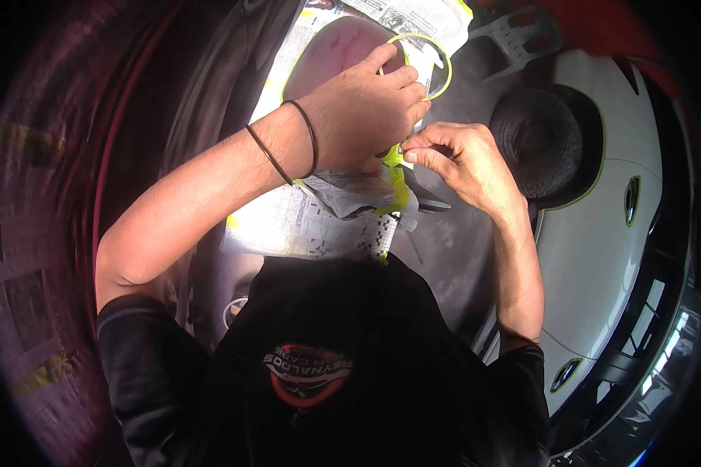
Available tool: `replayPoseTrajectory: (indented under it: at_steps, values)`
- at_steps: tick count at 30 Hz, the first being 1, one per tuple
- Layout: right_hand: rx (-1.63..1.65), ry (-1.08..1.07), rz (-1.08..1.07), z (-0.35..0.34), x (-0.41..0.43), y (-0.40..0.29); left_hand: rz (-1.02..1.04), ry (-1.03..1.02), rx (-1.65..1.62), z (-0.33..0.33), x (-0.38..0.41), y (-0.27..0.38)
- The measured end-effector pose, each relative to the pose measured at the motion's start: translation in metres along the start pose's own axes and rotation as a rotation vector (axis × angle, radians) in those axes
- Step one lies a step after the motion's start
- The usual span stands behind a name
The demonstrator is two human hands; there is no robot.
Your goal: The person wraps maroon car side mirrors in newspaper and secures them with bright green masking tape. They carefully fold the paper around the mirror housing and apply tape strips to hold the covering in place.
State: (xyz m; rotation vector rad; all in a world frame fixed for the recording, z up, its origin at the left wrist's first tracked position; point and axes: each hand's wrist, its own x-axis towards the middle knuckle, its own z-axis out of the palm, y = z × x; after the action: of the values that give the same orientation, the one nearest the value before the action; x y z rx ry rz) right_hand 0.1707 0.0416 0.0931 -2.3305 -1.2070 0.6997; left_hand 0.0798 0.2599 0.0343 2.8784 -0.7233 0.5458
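Yellow-green masking tape (399,190) runs along the edge of a folded newspaper sheet (353,190) wrapped about a dark car part, perhaps a side mirror. My left hand (380,105) lies palm down over this part, its fingertips at a roll of masking tape (448,76) that they partly hide. Between thumb and forefinger, my right hand (467,157) pinches a short end of the tape just below the left fingers. Beyond the left hand shows a smooth reddish oval surface (333,55) edged in the same tape. The left palm covers the middle of the part.
More newspaper (327,233) lies under the part. A white car body (590,262) with taped edges and door handles stands at right, beside its dark wheel (531,140). A grey plastic chair (517,41) is at the far right. Purple-tinted papered panels (35,280) rise at left.
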Motion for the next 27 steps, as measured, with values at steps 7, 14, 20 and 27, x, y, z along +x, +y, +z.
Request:
replayPoseTrajectory:
  at_steps: [7,14,20,27]
  values:
    - [-0.008,0.05,-0.034,0.004,-0.002,-0.001,-0.058,0.025,-0.099,0.003,0.004,0.009]
    - [-0.051,0.031,0.056,0.005,-0.003,-0.008,-0.094,0.066,-0.146,0.006,0.003,0.01]
    - [0.135,0.027,0.222,0.003,0.002,-0.008,-0.003,0.042,0.005,0.007,-0.001,0.003]
    - [-0.24,0.035,0.184,0.011,0.005,-0.028,-0.084,0.121,0.007,0.019,0.0,0.013]
